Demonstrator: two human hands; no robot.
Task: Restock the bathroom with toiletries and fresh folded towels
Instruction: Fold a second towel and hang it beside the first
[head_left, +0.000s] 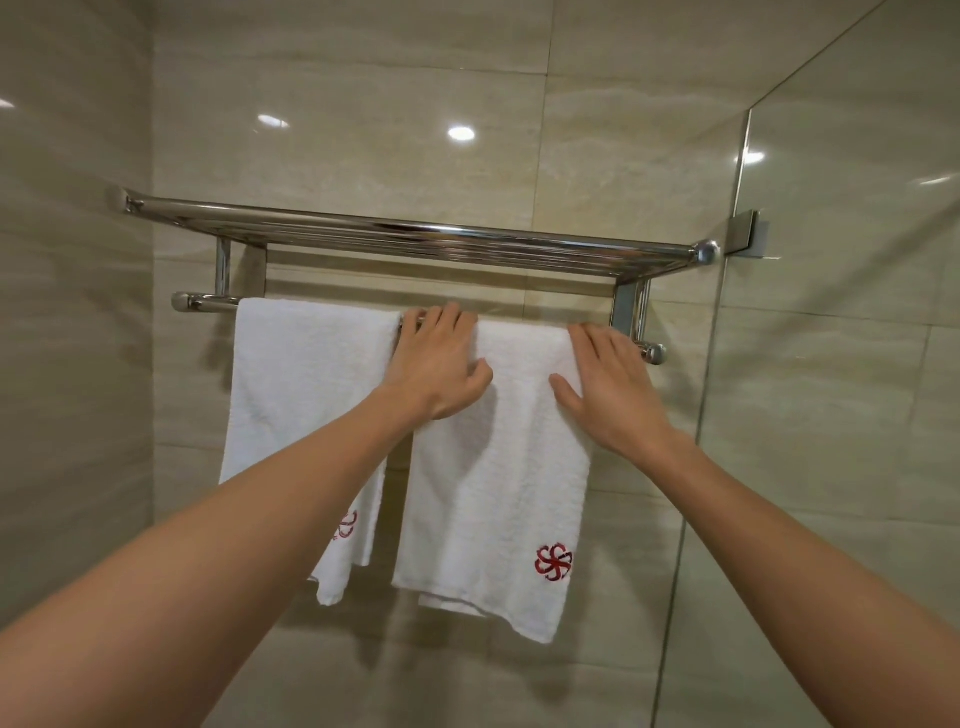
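Two white towels with a red embroidered logo hang side by side over the lower bar (208, 303) of a chrome wall rack. The left towel (306, 395) hangs alone. My left hand (436, 364) lies with straight fingers on the top left edge of the right towel (498, 478), its fingertips at the bar. My right hand (608, 384) lies flat on the same towel's top right edge, fingers straight and pointing up at the bar.
The rack's upper shelf (415, 236) of chrome tubes holds nothing. Beige glossy tiles cover the wall behind and to the left. A glass shower panel (831, 364) stands close on the right, fixed by a metal clamp (750, 234) beside the rack's end.
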